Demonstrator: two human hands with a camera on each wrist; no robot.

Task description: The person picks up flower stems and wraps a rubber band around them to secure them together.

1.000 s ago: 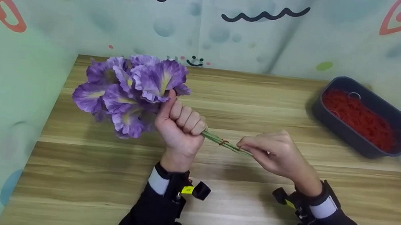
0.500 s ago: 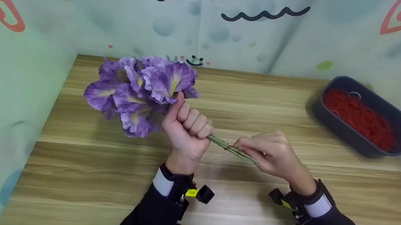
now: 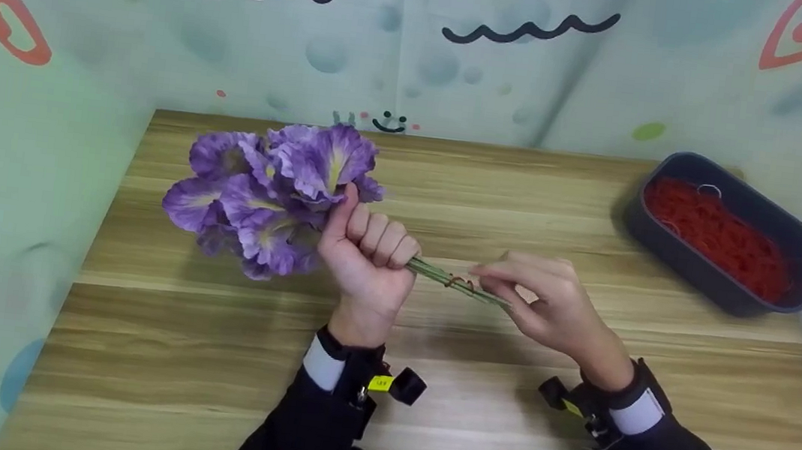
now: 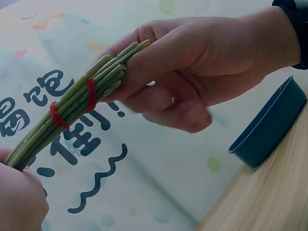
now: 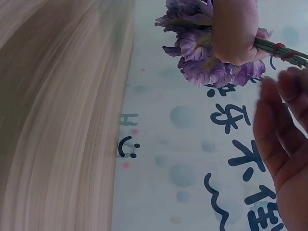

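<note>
A bunch of purple artificial flowers (image 3: 268,202) is gripped in my left hand (image 3: 369,270), its fingers wrapped round the stems with the thumb up against the blooms. Green stems (image 3: 430,268) stick out to the right of the fist. Two red rubber bands (image 4: 91,95) circle them a short way apart, as the left wrist view shows. My right hand (image 3: 562,304) is at the cut stem ends, its index finger and thumb spread apart and the other fingers loosely bent. In the right wrist view its fingers (image 5: 267,120) look nearly straight, beside the banded stems.
A dark blue-grey tub (image 3: 691,265) stands at the back right of the wooden table (image 3: 202,383), holding a heap of red rubber bands (image 3: 717,234). A printed cloth backdrop (image 3: 461,96) rises behind the table and along its sides.
Half a second ago my right fingers pinched at a band on the stems; now they have parted from it. The second band shows round the stems. The bunch shifted right, then slightly back left.
</note>
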